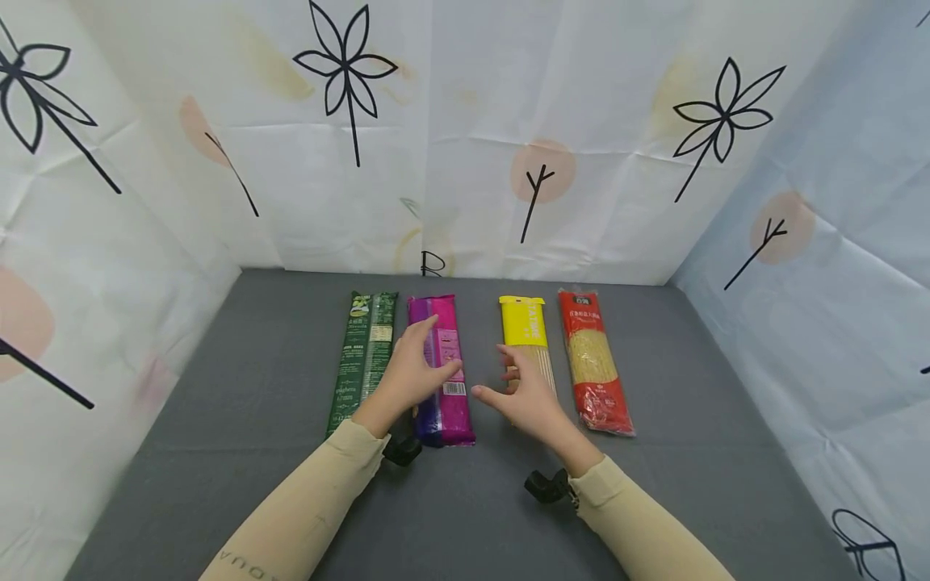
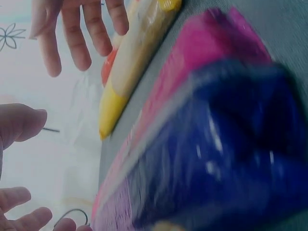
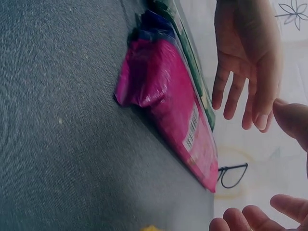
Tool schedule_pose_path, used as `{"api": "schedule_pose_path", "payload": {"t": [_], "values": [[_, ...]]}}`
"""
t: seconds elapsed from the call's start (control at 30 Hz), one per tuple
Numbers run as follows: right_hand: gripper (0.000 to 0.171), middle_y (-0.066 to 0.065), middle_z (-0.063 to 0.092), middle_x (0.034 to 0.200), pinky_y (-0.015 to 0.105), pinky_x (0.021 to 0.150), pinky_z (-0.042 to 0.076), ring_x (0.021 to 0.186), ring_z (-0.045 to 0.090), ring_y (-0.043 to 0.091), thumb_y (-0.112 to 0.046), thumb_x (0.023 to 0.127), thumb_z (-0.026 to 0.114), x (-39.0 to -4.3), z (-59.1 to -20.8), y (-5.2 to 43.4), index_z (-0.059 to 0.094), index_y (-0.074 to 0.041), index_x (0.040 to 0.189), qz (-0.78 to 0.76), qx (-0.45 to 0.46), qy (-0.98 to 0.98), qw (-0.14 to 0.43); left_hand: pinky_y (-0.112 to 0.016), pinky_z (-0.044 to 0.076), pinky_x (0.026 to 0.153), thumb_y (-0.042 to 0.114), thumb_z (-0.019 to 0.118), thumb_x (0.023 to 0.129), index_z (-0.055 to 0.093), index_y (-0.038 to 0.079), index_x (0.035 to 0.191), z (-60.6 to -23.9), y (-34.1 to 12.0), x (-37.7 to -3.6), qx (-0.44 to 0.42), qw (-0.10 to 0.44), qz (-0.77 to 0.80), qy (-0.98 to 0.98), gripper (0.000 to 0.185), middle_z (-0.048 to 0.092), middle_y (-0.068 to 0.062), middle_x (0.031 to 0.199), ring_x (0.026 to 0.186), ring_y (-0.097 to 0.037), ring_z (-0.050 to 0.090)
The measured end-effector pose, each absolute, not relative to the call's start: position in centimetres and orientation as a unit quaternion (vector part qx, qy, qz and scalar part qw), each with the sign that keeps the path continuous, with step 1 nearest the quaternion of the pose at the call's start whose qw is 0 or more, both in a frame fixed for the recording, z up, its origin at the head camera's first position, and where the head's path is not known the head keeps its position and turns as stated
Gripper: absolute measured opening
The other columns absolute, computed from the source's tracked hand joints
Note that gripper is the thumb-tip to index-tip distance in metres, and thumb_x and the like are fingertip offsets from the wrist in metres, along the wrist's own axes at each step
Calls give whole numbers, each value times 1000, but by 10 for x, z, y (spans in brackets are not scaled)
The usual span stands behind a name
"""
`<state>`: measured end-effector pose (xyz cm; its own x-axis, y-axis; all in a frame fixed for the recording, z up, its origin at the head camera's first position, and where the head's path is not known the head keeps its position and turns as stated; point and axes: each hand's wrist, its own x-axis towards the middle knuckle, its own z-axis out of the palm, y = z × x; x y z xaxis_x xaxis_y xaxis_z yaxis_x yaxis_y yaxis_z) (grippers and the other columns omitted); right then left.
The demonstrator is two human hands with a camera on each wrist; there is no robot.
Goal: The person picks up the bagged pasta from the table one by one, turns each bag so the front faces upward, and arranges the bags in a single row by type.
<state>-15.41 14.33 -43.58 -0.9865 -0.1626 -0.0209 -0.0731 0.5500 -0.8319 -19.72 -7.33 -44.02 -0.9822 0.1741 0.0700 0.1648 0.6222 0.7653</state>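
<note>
My left hand (image 1: 412,369) is held over the magenta and purple packet (image 1: 456,411), fingers extended and thumb apart, gripping nothing. To its left lies a green spaghetti packet (image 1: 356,355), partly covered by that hand and wrist. My right hand (image 1: 534,402) hovers over the lower part of a yellow-topped packet of pasta strands (image 1: 525,323), its fingers loosely bent and holding nothing. In the left wrist view the blue end of the magenta packet (image 2: 207,159) fills the foreground. The right wrist view shows the packet's magenta side and barcode (image 3: 191,126).
A red packet with a window of yellow strands (image 1: 592,359) lies at the right of the row. All the packets rest on a dark grey tabletop (image 1: 465,516). White cloth walls with printed flowers (image 1: 465,97) enclose the back and both sides.
</note>
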Motion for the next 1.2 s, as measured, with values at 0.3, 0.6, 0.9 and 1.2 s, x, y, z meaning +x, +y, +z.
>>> {"api": "schedule_pose_path", "payload": {"t": [0.3,0.6,0.9,1.2], "values": [[84,15,48,135,45,91,49,114,53,30,-47,77,79,-153,-440,127,39,-18,145,-463,-88,880,57,-58,37,101,47,74,81,28,16,153,-442,-88,-202,74,4,409,910,90,31,-12,151,134,-34,34],[85,13,48,134,43,87,51,113,53,27,-48,78,78,-153,-448,117,38,-16,146,-462,-78,880,81,-59,37,101,49,73,81,26,15,153,-451,-99,-207,67,8,403,913,93,30,-14,151,136,-36,30],[90,13,51,131,41,82,53,105,57,24,-50,77,78,-155,-457,108,36,-11,147,-460,-67,877,118,-57,39,100,45,74,82,24,11,153,-455,-98,-213,58,21,408,911,93,28,-17,150,133,-38,33],[92,10,55,123,41,82,53,103,58,23,-50,75,80,-160,-460,104,37,-11,145,-459,-63,874,145,-55,43,96,45,75,81,21,9,154,-461,-94,-222,39,46,420,906,98,28,-19,150,129,-38,40]]}}
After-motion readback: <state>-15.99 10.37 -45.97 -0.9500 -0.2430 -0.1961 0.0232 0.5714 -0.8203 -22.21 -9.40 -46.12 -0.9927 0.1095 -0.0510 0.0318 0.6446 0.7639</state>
